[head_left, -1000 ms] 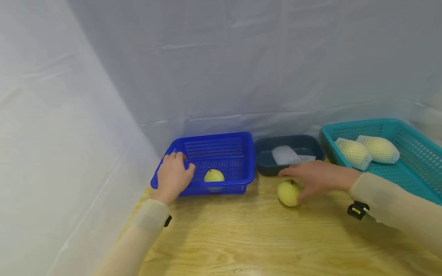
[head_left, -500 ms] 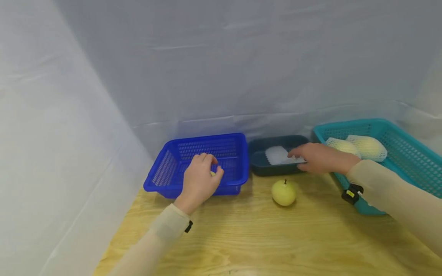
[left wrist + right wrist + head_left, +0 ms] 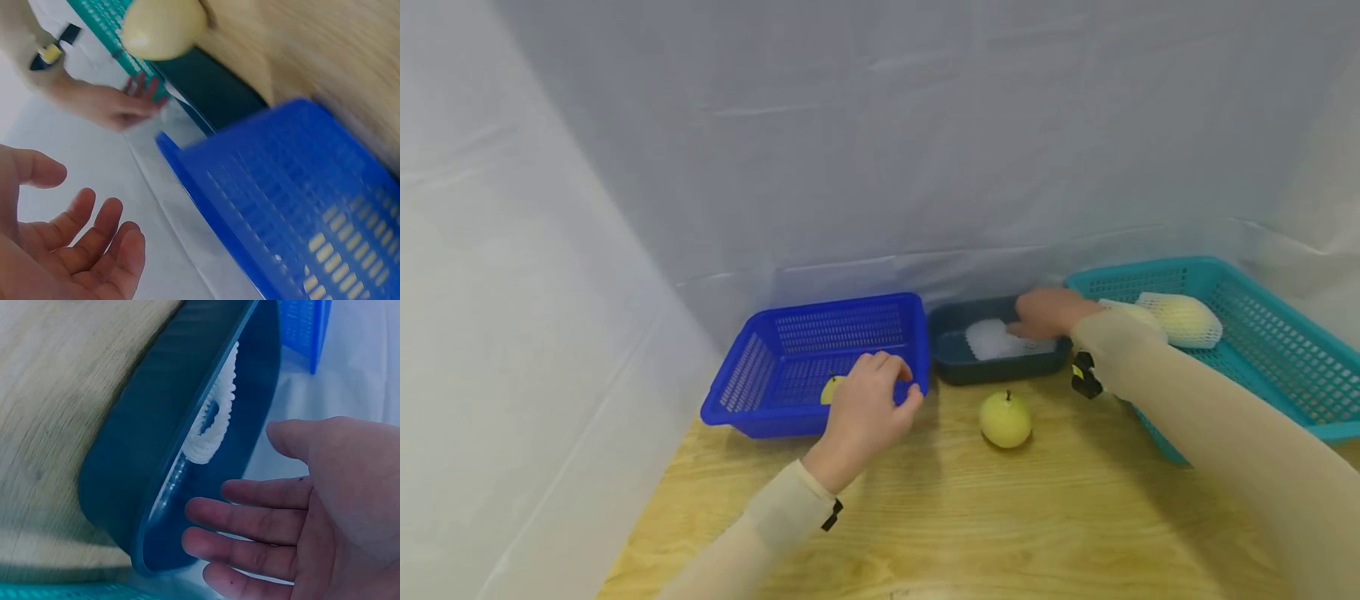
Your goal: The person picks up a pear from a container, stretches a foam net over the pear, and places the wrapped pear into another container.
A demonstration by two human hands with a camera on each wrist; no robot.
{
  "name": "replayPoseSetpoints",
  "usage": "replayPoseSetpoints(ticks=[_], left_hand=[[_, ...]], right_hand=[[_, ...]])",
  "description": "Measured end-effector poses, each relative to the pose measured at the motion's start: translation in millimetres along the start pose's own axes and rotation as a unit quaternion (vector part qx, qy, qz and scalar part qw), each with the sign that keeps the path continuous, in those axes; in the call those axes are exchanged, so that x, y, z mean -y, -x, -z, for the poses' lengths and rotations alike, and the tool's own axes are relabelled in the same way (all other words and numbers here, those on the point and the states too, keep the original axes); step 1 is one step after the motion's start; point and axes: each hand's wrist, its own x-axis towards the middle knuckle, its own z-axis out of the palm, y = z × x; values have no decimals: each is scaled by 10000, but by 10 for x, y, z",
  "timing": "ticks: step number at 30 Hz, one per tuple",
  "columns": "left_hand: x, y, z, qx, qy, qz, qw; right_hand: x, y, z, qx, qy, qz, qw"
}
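Note:
My right hand [image 3: 1048,312] is over the right part of a dark teal bin [image 3: 992,368], its fingers extended and holding nothing. White foam fruit nets [image 3: 209,434] lie in that bin, close to the fingers. My left hand [image 3: 868,412] hovers by the front right of a blue basket [image 3: 805,421]; its fingers are loosely curled with nothing between them. One yellow-green pear [image 3: 1006,420] stands stem up on the table in front of the bin. Inside the blue basket another pear [image 3: 830,390] is partly hidden by the left hand.
At the right, a turquoise basket [image 3: 1270,392] holds pears in white foam nets [image 3: 1183,321], partly covered by the right sleeve. White sheeting [image 3: 850,150] rises behind and to the left of the wooden table [image 3: 970,525].
My right hand has left the pear on the table and moved up and back over the dark bin. The left hand has shifted right along the blue basket. The view has turned slightly right.

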Motion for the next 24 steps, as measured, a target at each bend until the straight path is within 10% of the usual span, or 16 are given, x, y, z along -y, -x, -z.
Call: replayPoseSetpoints(ticks=[9,24], left_hand=[[-194,100,-75,101,339,-364,9987],[-209,162,-168,555,536,-34,9970]], right_hand=[[47,-241,-188,503,-100,-422,9978],[44,-267,-150,-668,-210,-176,9974]])
